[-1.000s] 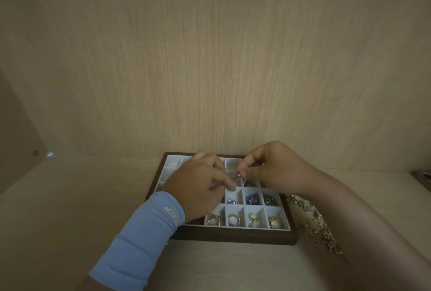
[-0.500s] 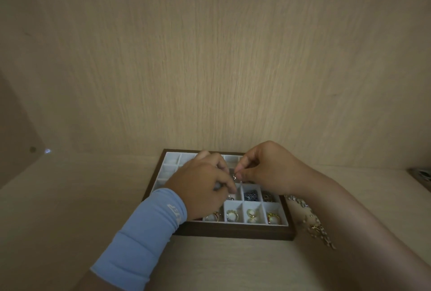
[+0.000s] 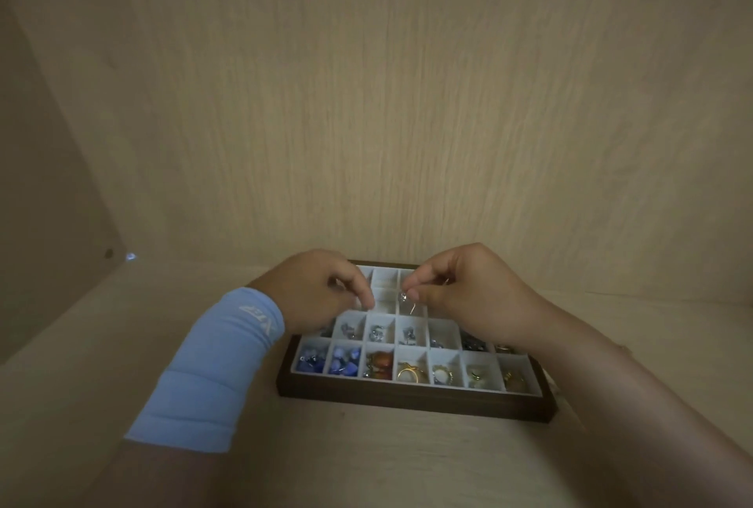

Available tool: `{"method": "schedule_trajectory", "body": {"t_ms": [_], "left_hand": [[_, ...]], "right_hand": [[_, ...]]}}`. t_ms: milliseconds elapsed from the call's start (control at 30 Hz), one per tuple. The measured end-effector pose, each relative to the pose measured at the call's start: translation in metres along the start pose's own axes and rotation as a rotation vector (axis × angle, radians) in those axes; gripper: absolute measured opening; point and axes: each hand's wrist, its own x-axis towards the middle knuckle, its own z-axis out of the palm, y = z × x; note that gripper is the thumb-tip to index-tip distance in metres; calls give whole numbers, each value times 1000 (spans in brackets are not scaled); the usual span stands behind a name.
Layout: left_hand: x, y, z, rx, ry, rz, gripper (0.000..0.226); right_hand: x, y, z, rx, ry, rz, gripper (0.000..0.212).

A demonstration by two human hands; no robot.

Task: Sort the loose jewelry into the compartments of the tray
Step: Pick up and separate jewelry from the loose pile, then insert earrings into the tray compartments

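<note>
Two near rows of the tray [image 3: 407, 401] held sorted pieces: blue beads [image 3: 326, 361], an orange piece [image 3: 381, 363] and gold rings [image 3: 409, 373] in front, and small silver pieces [image 3: 377, 332] in the row behind.

Beyond those, over the tray's middle, I had the right hand [image 3: 468, 295] pinching a tiny earring [image 3: 404, 297] between thumb and forefinger. Its wire hook hung above a pale compartment, clear of the floor. The left hand [image 3: 318, 295], in a light-blue sleeve [image 3: 212, 365], hovered just beside it with fingertips curled together. I could not tell whether it held anything.

I judged the earring almost weightless, hard and slick, with a wire that would bend or snag easily. The bead end seemed the safest place to hold it. It looked like a small glinting silvery bead on a thin curved hook.

The far compartments [image 3: 385, 277] showed pale lining.
</note>
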Motion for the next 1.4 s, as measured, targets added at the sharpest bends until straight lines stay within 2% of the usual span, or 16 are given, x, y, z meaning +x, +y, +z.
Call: {"method": "schedule_trajectory", "body": {"t_ms": [133, 200, 333, 500, 667, 867, 967, 1167, 1400], "left_hand": [[5, 7, 11, 223, -153, -22, 52], [6, 7, 13, 270, -178, -20, 52], [6, 2, 12, 199, -121, -1, 43], [3, -6, 1, 7, 7, -75, 34], [2, -3, 7, -8, 13, -66, 31], [-2, -5, 15, 12, 63, -35, 35], [-8, -3, 17, 57, 83, -11, 35], [-24, -3, 24, 255, 89, 110, 33], [-35, 6, 36, 442, 119, 150, 36]], "right_hand": [[6, -10, 9, -71, -26, -26, 10], [8, -14, 17, -127, -40, -24, 10], [11, -15, 25, -213, -6, 5, 13], [8, -17, 31, -275, -23, 75, 16], [8, -24, 43, -479, -43, 94, 16], [9, -30, 49, -695, 30, 83, 13], [4, -31, 41, -660, -20, 91, 12], [-10, -30, 36, -584, -182, 33, 31], [-19, -26, 38, -588, -85, -25, 28]]}}
